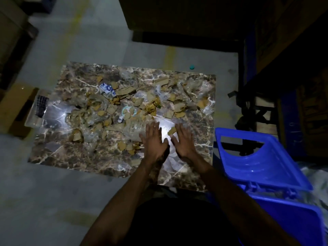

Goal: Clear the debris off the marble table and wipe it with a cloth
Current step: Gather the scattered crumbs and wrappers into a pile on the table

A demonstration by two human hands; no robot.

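Brown marble table (pixel 53 153) with white veins, low on the floor, pretty much buried in debris (pixel 113 107): torn cardboard bits, crumpled clear plastic, what look like blue-and-white wrappers. Thickest across the middle and far side; near-left corner mostly bare.

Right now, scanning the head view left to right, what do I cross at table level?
Cardboard box → clear blister tray → blue-and-white wrapper → left hand → right hand → blue plastic bin.
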